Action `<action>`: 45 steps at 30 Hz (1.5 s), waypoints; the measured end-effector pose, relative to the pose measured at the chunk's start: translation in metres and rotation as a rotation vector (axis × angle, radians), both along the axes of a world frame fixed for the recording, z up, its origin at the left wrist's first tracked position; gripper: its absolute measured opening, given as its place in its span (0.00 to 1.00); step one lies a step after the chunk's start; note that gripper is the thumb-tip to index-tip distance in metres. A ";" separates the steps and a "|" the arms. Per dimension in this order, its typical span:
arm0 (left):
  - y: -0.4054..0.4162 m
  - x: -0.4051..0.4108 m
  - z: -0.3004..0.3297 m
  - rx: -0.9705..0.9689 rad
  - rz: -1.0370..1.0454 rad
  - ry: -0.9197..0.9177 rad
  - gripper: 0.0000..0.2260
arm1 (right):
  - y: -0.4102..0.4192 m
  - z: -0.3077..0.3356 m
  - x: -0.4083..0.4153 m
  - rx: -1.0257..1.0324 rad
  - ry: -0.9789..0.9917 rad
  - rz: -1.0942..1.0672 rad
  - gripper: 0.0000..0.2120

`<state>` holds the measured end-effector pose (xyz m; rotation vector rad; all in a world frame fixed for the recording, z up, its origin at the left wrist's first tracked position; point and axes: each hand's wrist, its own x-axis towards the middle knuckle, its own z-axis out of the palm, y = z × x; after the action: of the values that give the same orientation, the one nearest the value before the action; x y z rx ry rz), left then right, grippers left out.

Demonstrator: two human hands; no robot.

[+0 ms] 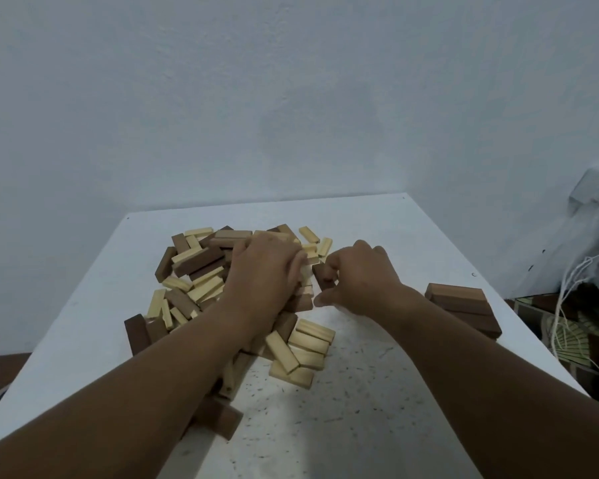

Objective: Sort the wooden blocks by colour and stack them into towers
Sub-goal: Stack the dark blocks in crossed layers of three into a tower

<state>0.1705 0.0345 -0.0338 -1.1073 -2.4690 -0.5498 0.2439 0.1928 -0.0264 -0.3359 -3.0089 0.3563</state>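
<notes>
Wooden rectangular blocks (201,271), brown and pale

Likely a plain home room: white table (377,392) set against bare pale wall (291,98); patterned floor covering (561,326) and loose white cords (574,292) seen past its right edge.

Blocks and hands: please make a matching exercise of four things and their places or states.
Things:
1. left hand
2. right hand
3. brown stack
4. pale blocks

Places or states:
a. at the table's right edge
b. pinches a dark block
c. rests on the mixed pile
d. near side of the pile, between the forearms

Pairs: 1-c, 2-b, 3-a, 4-d
</notes>
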 end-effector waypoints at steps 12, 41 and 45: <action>-0.057 -0.021 0.029 0.996 0.342 -0.814 0.17 | -0.014 0.016 -0.028 -0.103 0.062 -0.068 0.10; -0.054 0.129 0.022 0.677 0.082 -0.982 0.05 | -0.056 -0.001 0.137 -0.311 0.306 -0.203 0.22; -0.044 0.158 -0.004 0.495 0.131 -0.844 0.06 | -0.055 -0.016 0.170 -0.337 0.170 -0.211 0.19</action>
<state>0.3280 -0.0099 -0.0376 -0.5570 -2.7492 -1.7539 0.4143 0.1374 -0.0426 -0.6085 -2.7082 0.8272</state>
